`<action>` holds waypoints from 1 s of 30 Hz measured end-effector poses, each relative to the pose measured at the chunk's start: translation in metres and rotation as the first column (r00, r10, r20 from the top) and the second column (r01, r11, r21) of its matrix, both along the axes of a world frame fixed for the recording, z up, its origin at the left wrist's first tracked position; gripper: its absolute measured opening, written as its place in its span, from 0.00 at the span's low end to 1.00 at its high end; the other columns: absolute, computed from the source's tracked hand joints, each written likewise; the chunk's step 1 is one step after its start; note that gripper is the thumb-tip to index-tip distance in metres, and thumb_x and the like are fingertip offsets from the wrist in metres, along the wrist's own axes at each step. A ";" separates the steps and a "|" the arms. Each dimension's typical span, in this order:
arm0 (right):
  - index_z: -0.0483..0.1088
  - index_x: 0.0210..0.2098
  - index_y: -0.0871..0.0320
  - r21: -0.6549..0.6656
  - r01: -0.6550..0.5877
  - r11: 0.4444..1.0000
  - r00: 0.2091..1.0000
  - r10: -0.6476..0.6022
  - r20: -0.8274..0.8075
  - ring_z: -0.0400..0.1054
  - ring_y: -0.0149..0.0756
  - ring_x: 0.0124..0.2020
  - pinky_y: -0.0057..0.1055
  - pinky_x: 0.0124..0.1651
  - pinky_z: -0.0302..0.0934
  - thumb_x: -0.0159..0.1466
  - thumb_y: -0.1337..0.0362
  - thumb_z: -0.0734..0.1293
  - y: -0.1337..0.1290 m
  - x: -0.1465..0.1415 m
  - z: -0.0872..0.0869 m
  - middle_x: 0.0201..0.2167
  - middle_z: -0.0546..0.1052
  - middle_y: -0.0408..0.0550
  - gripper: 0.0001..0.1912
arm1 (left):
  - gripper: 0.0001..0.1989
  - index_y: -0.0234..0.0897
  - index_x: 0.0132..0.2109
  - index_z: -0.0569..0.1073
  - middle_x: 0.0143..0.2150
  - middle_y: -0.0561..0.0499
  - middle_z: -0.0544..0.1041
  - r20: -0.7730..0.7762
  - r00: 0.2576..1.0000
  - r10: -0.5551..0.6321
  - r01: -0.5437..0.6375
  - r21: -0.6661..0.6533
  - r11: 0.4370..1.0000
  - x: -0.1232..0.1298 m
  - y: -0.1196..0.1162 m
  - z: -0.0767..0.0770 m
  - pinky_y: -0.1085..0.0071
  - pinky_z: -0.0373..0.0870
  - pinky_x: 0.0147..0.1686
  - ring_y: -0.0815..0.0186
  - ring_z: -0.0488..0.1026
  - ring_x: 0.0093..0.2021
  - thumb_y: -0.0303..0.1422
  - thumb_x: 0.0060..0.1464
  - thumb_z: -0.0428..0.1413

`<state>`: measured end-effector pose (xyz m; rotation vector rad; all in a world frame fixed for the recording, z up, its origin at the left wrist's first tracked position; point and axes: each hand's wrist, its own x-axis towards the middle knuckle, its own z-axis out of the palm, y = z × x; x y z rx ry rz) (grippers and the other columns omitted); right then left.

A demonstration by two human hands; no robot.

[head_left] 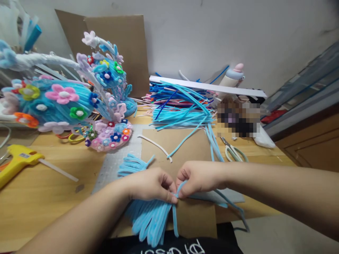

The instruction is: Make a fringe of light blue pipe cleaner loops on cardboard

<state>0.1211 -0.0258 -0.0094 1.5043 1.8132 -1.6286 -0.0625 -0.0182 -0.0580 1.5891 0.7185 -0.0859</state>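
A fan of looped light-blue pipe cleaners (pixel 152 220) hangs below and to the left of my hands, over the table's front edge. My left hand (pixel 155 185) is closed at its gathered end, thumb and fingers pinched. My right hand (pixel 194 180) pinches a light-blue pipe cleaner (pixel 182 185) that bends up between the two hands. The fingertips of both hands almost meet. More loops (pixel 134 164) of the bundle stick out behind my left wrist. Under the work lies a brown cardboard sheet (pixel 196 218).
A pile of blue pipe cleaners (pixel 182 116) lies at the back, with scissors (pixel 234 151) to its right. Flower-covered pipe-cleaner pieces (pixel 63 102) stand at the left. A yellow glue gun (pixel 18 160) rests at far left. A white pipe cleaner (pixel 156 144) lies on the cardboard.
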 end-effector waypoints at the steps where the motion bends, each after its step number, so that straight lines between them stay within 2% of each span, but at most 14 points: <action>1: 0.72 0.26 0.60 -0.006 0.009 1.000 1.000 -0.009 0.000 0.50 0.24 0.21 0.24 0.23 0.43 0.48 0.60 0.68 0.000 0.000 0.001 0.17 0.61 0.35 0.09 | 0.12 0.38 0.35 0.77 0.27 0.56 0.74 -0.008 1.000 -0.002 0.002 -0.008 1.000 0.000 0.001 -0.001 0.78 0.58 0.26 0.72 0.64 0.25 0.39 0.44 0.60; 8: 0.69 0.23 0.59 -0.058 0.046 0.997 0.999 -0.046 -0.014 0.47 0.23 0.18 0.25 0.21 0.40 0.48 0.61 0.68 -0.001 -0.001 -0.003 0.14 0.58 0.34 0.07 | 0.12 0.37 0.33 0.76 0.23 0.57 0.69 -0.049 0.999 -0.021 0.021 0.007 1.000 -0.001 0.001 -0.001 0.78 0.56 0.23 0.73 0.61 0.23 0.40 0.42 0.60; 12: 0.69 0.23 0.59 -0.052 0.027 0.998 1.000 -0.027 -0.005 0.46 0.23 0.18 0.25 0.21 0.40 0.48 0.61 0.68 0.000 -0.002 -0.003 0.14 0.57 0.33 0.07 | 0.12 0.36 0.31 0.76 0.23 0.56 0.70 -0.054 0.998 -0.009 0.010 0.019 1.000 -0.001 -0.001 0.002 0.78 0.56 0.23 0.72 0.61 0.23 0.40 0.42 0.60; 16: 0.68 0.23 0.59 0.040 -0.066 0.997 0.997 0.064 0.050 0.49 0.24 0.19 0.25 0.22 0.43 0.49 0.60 0.68 0.009 -0.008 0.004 0.16 0.59 0.35 0.08 | 0.10 0.35 0.27 0.73 0.21 0.57 0.68 -0.031 0.998 0.047 -0.046 0.035 0.998 0.002 -0.002 0.003 0.77 0.55 0.22 0.72 0.60 0.22 0.38 0.42 0.59; 19: 0.65 0.20 0.59 0.119 -0.191 0.974 0.976 0.176 0.128 0.50 0.25 0.19 0.25 0.22 0.44 0.50 0.57 0.67 0.021 -0.019 0.013 0.15 0.58 0.36 0.11 | 0.10 0.35 0.22 0.68 0.18 0.59 0.61 0.016 0.992 0.122 -0.123 0.030 0.992 0.003 -0.001 0.002 0.76 0.52 0.21 0.73 0.55 0.20 0.36 0.41 0.58; 22: 0.67 0.21 0.58 0.224 -0.247 0.943 0.954 0.196 0.225 0.53 0.26 0.18 0.26 0.22 0.44 0.52 0.60 0.65 0.025 -0.028 0.024 0.14 0.60 0.38 0.08 | 0.12 0.35 0.20 0.63 0.17 0.60 0.55 0.071 0.972 0.223 -0.225 0.015 0.974 0.003 0.002 -0.001 0.75 0.49 0.21 0.74 0.50 0.19 0.34 0.41 0.57; 23: 0.68 0.22 0.58 0.312 -0.260 0.914 0.951 0.186 0.247 0.54 0.27 0.19 0.26 0.22 0.44 0.52 0.61 0.64 0.024 -0.030 0.027 0.15 0.62 0.39 0.07 | 0.12 0.35 0.19 0.61 0.17 0.60 0.54 0.086 0.960 0.266 -0.269 0.017 0.963 0.002 0.004 -0.001 0.75 0.48 0.20 0.74 0.49 0.19 0.34 0.41 0.56; 24: 0.69 0.23 0.58 0.424 -0.277 0.862 0.949 0.177 0.260 0.55 0.28 0.19 0.27 0.22 0.44 0.53 0.62 0.63 0.020 -0.031 0.030 0.16 0.64 0.41 0.06 | 0.13 0.35 0.18 0.60 0.16 0.59 0.54 0.099 0.945 0.311 -0.315 0.021 0.949 0.001 0.006 -0.001 0.75 0.47 0.20 0.75 0.49 0.19 0.34 0.42 0.56; 27: 0.70 0.27 0.58 0.704 -0.305 0.641 0.951 0.165 0.262 0.56 0.30 0.21 0.28 0.24 0.42 0.56 0.65 0.60 0.005 -0.027 0.033 0.21 0.69 0.45 0.07 | 0.12 0.34 0.19 0.62 0.17 0.59 0.56 0.116 0.890 0.440 -0.444 0.006 0.896 -0.003 0.010 0.002 0.75 0.47 0.20 0.75 0.50 0.19 0.35 0.42 0.55; 28: 0.70 0.28 0.58 0.747 -0.298 0.594 0.954 0.164 0.250 0.57 0.30 0.22 0.29 0.24 0.42 0.58 0.65 0.60 -0.002 -0.024 0.031 0.21 0.69 0.45 0.08 | 0.12 0.34 0.20 0.63 0.17 0.59 0.57 0.117 0.871 0.478 -0.479 -0.014 0.878 -0.004 0.011 0.005 0.75 0.48 0.20 0.75 0.50 0.18 0.35 0.42 0.56; 30: 0.69 0.30 0.57 0.792 -0.256 0.555 0.967 0.162 0.198 0.59 0.30 0.23 0.28 0.26 0.44 0.60 0.65 0.59 -0.014 -0.016 0.024 0.23 0.70 0.45 0.09 | 0.11 0.33 0.22 0.65 0.17 0.58 0.59 0.118 0.836 0.536 -0.532 -0.069 0.844 -0.005 0.012 0.009 0.76 0.49 0.19 0.75 0.52 0.18 0.36 0.40 0.57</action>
